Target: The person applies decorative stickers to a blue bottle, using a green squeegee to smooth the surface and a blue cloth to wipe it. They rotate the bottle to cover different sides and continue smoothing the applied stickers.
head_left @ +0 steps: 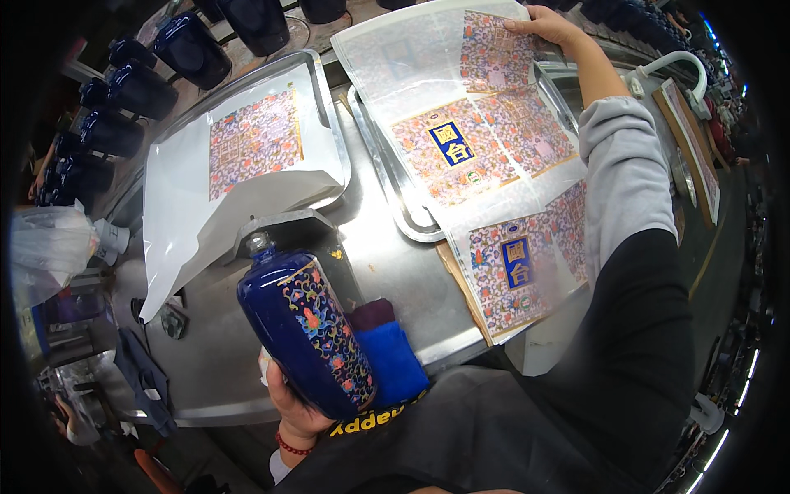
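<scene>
My left hand (296, 407), with a red bead bracelet at the wrist, grips a glossy dark blue bottle (284, 329) low on its side. The bottle leans, its neck pointing up and away; colourful floral pattern covers its right side. Something white shows at that hand's fingers, too small to name. My right hand (550, 26) is closed on the far edge of a printed decal sheet (411, 62), lifting it over a metal tray (403, 210). More decal sheets (510, 317) with floral panels and blue labels lie beneath and nearer to me.
On the left, another metal tray (344, 140) bears a white sheet (181, 177) with one floral panel. A blue cloth (391, 366) lies right of the bottle. Several dark blue bottles (191, 49) stand along the back. A clear plastic bag (53, 247) sits far left, a white curved pipe (679, 62) far right.
</scene>
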The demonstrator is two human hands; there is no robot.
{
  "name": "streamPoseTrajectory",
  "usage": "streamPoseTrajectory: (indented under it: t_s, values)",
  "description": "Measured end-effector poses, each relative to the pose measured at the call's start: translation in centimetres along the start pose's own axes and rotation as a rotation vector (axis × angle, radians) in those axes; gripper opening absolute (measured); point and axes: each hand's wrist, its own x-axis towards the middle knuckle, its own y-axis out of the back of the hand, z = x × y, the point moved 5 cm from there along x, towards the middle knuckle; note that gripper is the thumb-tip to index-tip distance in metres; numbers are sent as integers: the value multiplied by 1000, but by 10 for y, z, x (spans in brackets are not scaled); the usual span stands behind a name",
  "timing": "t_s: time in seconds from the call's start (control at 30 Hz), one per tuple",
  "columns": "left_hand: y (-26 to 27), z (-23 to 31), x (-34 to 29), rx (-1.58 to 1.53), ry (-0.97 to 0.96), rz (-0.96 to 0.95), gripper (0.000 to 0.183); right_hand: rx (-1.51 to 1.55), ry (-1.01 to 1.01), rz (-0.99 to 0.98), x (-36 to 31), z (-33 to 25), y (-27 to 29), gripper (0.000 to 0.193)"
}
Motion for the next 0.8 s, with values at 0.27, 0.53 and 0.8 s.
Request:
streamPoseTrajectory:
  t_s: [0.27,0.53,0.8]
  values:
    - [2,4,0,96,1,2,109,-273,73,146,7,-11,5,22]
    - [-1,3,3,28,-19,-6,102,-1205,460,459,4,-33,-22,20]
    - [0,2,3,79,-45,14,101,-1376,543,689,-34,-85,-18,17]
